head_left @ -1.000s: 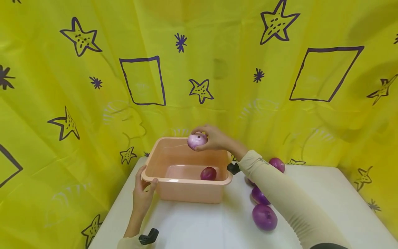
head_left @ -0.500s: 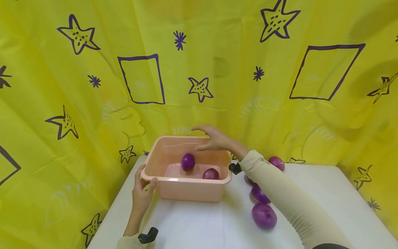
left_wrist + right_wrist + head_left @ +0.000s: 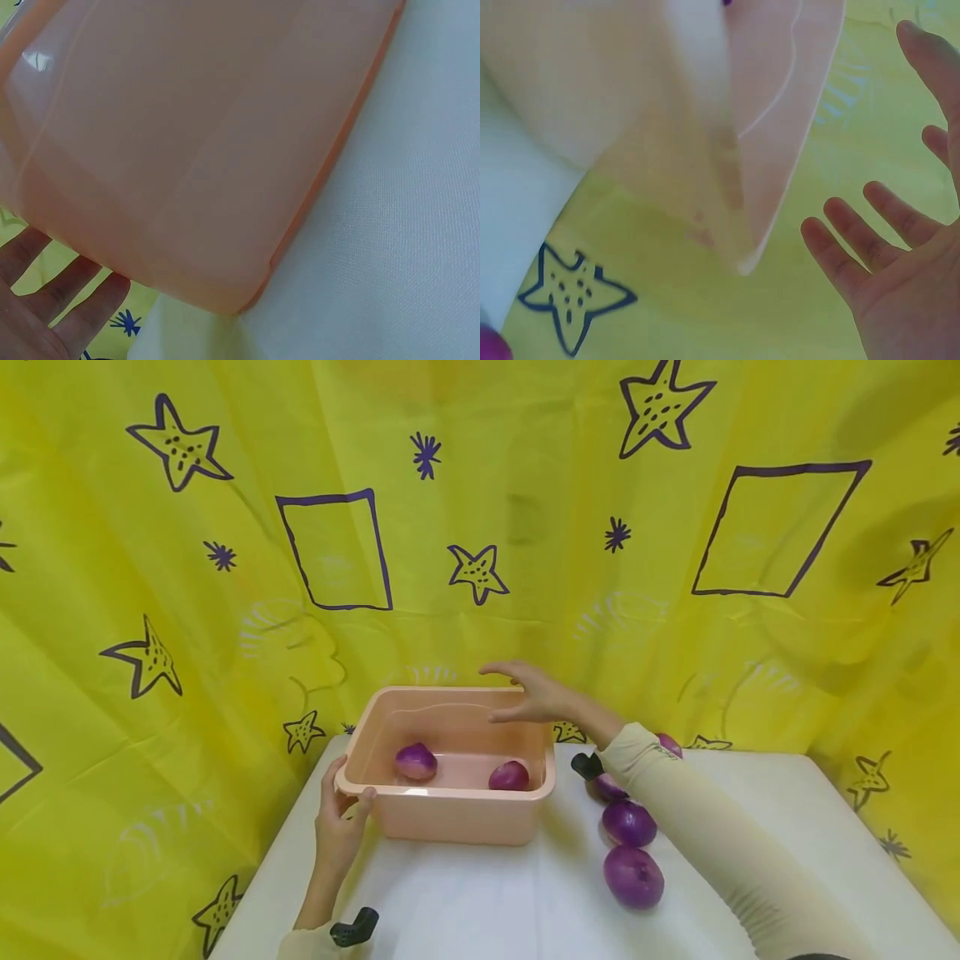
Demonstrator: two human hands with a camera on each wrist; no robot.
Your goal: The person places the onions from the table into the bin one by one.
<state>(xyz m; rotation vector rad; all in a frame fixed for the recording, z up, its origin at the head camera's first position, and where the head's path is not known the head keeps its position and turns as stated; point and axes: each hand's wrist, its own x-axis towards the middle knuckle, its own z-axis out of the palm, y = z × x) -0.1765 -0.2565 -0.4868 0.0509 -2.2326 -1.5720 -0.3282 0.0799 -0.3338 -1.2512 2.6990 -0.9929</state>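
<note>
A peach plastic tub (image 3: pixel 457 818) stands on the white table, and my left hand (image 3: pixel 341 827) grips its front left corner, thumb over the rim. In the left wrist view, the fingers (image 3: pixel 94 307) of that hand reach along the tub wall. Inside the tub lie two purple onions: one onion (image 3: pixel 416 762) towards the left, another onion (image 3: pixel 510 775) near the front right. My right hand (image 3: pixel 543 695) hovers at the tub's back right rim, holding nothing. The right wrist view shows its fingers (image 3: pixel 855 247) spread apart beside the tub.
Right of the tub several more purple onions form a rough row, with the nearest onion (image 3: pixel 633 877) in front and a far onion (image 3: pixel 670 744) partly behind the right sleeve (image 3: pixel 720 835). A yellow patterned curtain (image 3: pixel 480 460) hangs behind the white table (image 3: pixel 480 902).
My right hand has let go of an onion, which dropped into the tub and rolled left. That hand has since drawn slightly right. My left hand keeps its grip on the tub.
</note>
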